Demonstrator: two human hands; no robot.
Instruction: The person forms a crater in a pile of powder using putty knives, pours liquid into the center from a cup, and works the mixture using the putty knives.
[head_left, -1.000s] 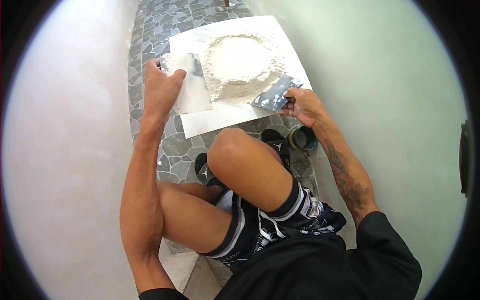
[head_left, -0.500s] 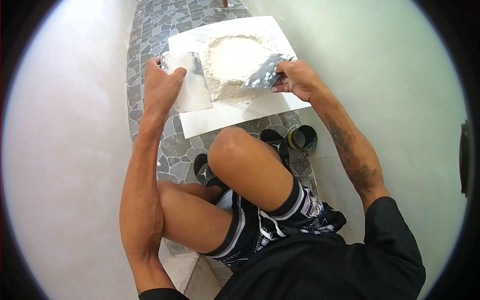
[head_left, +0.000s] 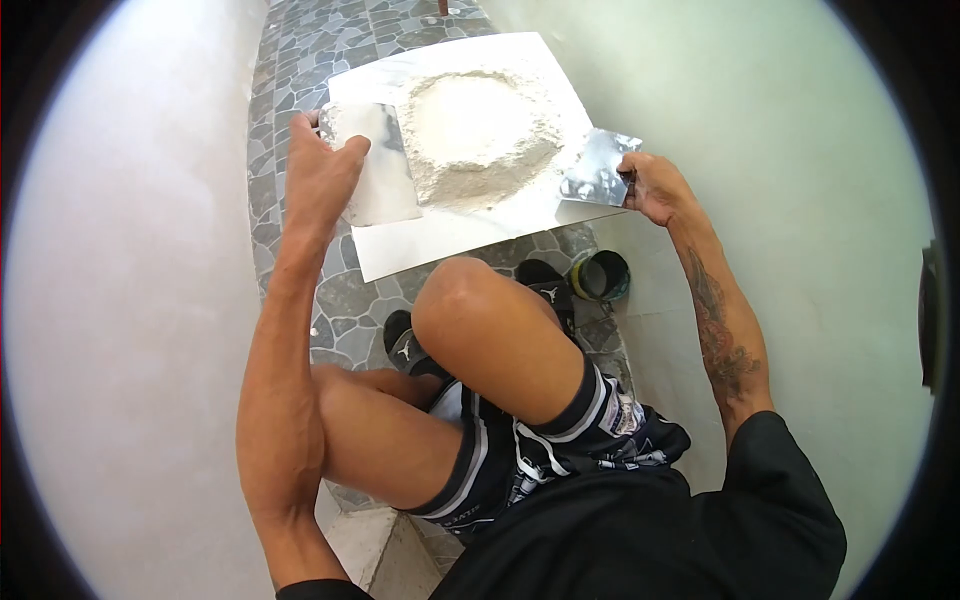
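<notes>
Gripping a smeared rectangular plate (head_left: 383,185) at its outer edge, the left hand (head_left: 322,178) has its thumb pressed on the upper face and its fingers curled beneath, a closed pinch with no slack showing. The plate's long axis runs away from the body, and its inner side borders the left flank of the powder heap (head_left: 490,175); whether it touches the powder or hangs just over it, I cannot tell. The left forearm reaches almost straight forward, outside the bent knees. The heap sits at the middle of a white board (head_left: 425,242) on the stone-patterned floor (head_left: 348,296). It is roughly round, with a broad, pale hollow ringed by a crumbly rim, and has no clear long axis. To its right, with bare board between, a shiny metal scraper (head_left: 597,170) with white smears overlaps the board's right edge in view and looks tilted. So the left hand's plate is the nearer of the two tools. The right hand (head_left: 660,190) pinches the scraper by its outer end, thumb on top and fingers bent below, while the right forearm angles inward from an elbow held well out. Nearer the body, an open can (head_left: 601,276) stands beside the right foot.
</notes>
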